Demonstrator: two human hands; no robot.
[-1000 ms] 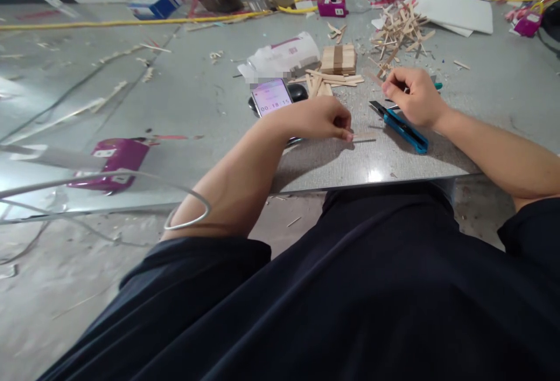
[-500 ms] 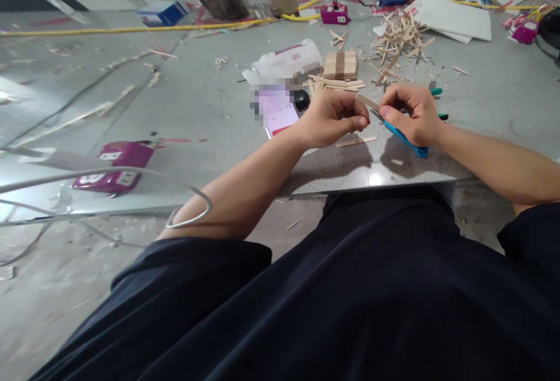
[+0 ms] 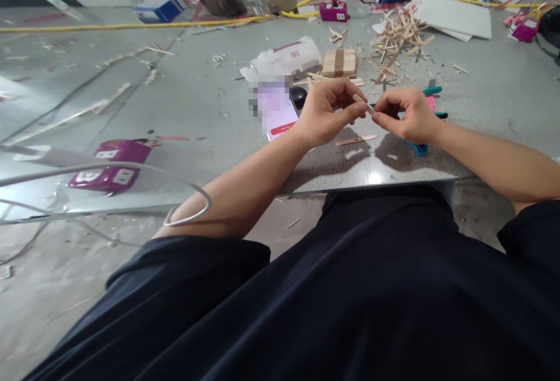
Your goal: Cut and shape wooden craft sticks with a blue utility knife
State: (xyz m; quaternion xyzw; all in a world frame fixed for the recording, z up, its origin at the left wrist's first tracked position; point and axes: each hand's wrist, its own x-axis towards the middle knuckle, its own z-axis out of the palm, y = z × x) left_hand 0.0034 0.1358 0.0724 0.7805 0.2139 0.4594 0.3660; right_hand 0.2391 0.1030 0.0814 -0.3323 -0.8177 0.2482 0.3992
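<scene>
so you've got both hands up in front of you, just above the desk [image 3: 227, 112] near its front edge; your left hand [image 3: 331, 111] comes in on a forearm slanting up from the lower left, elbow out wide, wrist fairly straight, thumb pointing across toward the right; your right hand [image 3: 406, 115] mirrors it, forearm reaching in from the right side and sloping up to the left, fingers curled with the thumb and index leading; the two sets of fingertips nearly meet.

grip-wise, your left grip is closed down to a thumb-and-finger pinch on a small wooden stick [image 3: 362, 102], at its far-left stretch; your right grip is pinched closed too, at the other end of that same stick; so the stick sits tilted between your hands, left end higher in view, clear of the desk; your other fingers are just bent loosely.

right below, a second stick [image 3: 356, 140] with a dark mark near its middle lies flat on the desk; the blue cutter [image 3: 420, 149] is mostly hidden under your right hand, only its end poking out; a green-handled tool [image 3: 432, 90] shows just past your right knuckles; the phone [image 3: 275, 107] lies to the left of your left hand with a black rounded thing [image 3: 298, 98] beside it; further back there's a banded bundle of sticks [image 3: 340, 63], and a messy stick pile [image 3: 400, 37] right of that.
</scene>
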